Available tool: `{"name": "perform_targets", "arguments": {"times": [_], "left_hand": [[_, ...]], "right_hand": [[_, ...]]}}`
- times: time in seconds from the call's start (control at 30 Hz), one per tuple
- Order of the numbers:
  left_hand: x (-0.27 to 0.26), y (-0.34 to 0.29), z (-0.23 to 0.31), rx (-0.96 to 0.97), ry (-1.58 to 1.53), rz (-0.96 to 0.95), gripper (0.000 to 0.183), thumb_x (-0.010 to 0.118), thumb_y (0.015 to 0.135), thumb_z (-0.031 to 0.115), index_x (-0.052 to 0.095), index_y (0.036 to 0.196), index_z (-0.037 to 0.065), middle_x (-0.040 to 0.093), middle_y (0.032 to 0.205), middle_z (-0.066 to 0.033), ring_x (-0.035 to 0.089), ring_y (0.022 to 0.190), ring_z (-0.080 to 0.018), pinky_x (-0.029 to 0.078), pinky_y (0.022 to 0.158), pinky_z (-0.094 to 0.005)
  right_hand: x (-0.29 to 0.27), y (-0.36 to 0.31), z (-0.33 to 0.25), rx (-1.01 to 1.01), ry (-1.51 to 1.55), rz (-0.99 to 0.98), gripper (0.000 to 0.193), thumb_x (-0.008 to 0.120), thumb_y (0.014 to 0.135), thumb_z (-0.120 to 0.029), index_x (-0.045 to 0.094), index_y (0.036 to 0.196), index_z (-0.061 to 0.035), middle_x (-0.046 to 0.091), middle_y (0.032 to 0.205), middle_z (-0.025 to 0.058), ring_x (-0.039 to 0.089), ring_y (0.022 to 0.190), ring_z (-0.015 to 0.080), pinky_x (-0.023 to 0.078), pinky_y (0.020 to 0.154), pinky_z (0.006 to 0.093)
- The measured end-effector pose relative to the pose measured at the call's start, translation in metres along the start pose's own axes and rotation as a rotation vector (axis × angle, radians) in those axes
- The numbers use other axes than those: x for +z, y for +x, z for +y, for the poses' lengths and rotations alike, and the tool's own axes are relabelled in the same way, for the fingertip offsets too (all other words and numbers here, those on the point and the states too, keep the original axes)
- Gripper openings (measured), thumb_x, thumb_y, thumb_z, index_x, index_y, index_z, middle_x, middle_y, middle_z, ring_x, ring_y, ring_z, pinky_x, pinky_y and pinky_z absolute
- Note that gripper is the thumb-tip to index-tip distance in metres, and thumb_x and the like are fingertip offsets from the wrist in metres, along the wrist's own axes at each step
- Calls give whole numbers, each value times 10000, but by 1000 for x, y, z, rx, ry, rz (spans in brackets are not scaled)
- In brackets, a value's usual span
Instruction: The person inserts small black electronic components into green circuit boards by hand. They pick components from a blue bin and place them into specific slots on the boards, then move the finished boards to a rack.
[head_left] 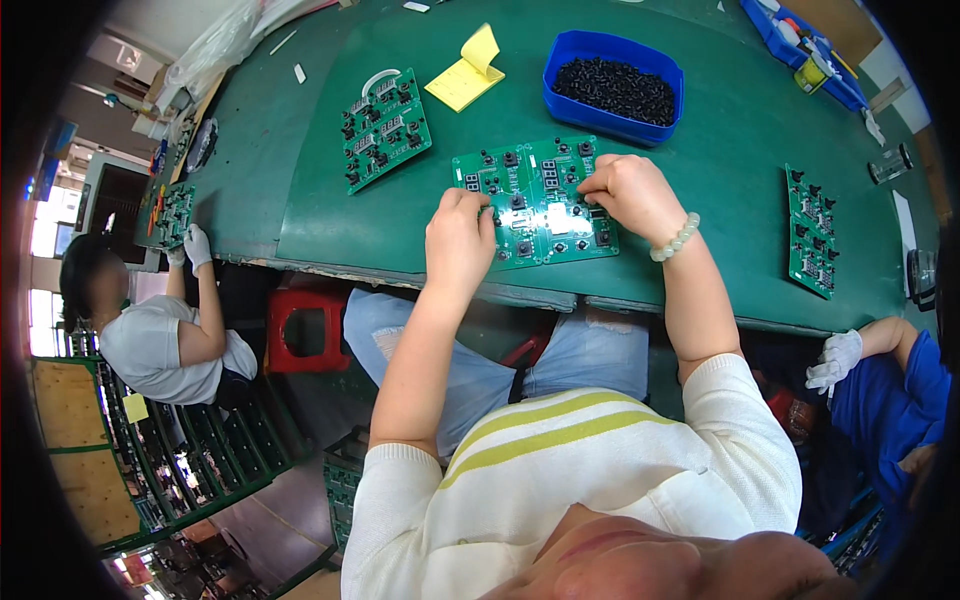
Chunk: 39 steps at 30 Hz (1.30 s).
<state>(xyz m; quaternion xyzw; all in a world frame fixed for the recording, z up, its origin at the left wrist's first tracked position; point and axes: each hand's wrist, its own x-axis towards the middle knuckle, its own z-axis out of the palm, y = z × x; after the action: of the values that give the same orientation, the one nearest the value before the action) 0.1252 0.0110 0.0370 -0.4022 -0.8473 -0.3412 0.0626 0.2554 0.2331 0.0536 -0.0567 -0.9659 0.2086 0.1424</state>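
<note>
A green circuit board (535, 240) lies on the table in front of me, with black buttons, small digit displays and round parts on it. My left hand (460, 240) is at its left edge, fingers closed and fingertips over the board. Over its upper right part, my right hand (632, 195) is pinched, thumb and forefinger together close to the parts. What either pinch holds is too small or hidden to tell. Beyond the board stands a blue bin (560, 105) of small black pieces (615, 90).
Another populated circuit board (387, 130) lies at far left, beside a yellow notepad (465, 82). A third board (811, 232) is at right. A blue tray (800, 50) fills the far right corner. Gloved co-workers sit left (165, 335) and right (890, 390); a red stool (308, 330) stands left.
</note>
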Motion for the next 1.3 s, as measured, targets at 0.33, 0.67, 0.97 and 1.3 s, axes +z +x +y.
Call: {"name": "perform_targets", "arguments": {"times": [0.33,0.67,0.97,1.3], "left_hand": [[13,-34,12,24,-273,117,48,686,839,-7,683,886,2,648,908,-86,519,591,-110,436,515,-254],[11,-30,43,101,-421,208,212,686,842,-18,680,1050,16,619,983,-81,508,620,-66,391,488,-225],[14,-35,60,233,-364,186,274,775,753,16,719,1021,19,589,838,-80,584,753,-187,477,598,-291],[-24,-55,40,-77,-654,-141,136,792,756,46,712,866,43,547,825,-23,514,680,-107,433,620,-261]], "right_hand": [[16,1,-6,178,-58,-56,107,718,727,-104,765,821,-82,689,833,87,666,804,293,528,729,404],[-3,15,-16,661,1779,-110,538,440,1027,-499,462,629,-138,341,557,-49,235,416,43,150,371,208],[26,-2,-66,689,1683,-509,681,307,958,-716,485,675,-123,378,536,-45,276,389,42,159,357,185],[47,-15,-89,710,1839,-1002,700,276,919,-777,519,860,-123,403,607,14,323,404,50,214,332,157]]}}
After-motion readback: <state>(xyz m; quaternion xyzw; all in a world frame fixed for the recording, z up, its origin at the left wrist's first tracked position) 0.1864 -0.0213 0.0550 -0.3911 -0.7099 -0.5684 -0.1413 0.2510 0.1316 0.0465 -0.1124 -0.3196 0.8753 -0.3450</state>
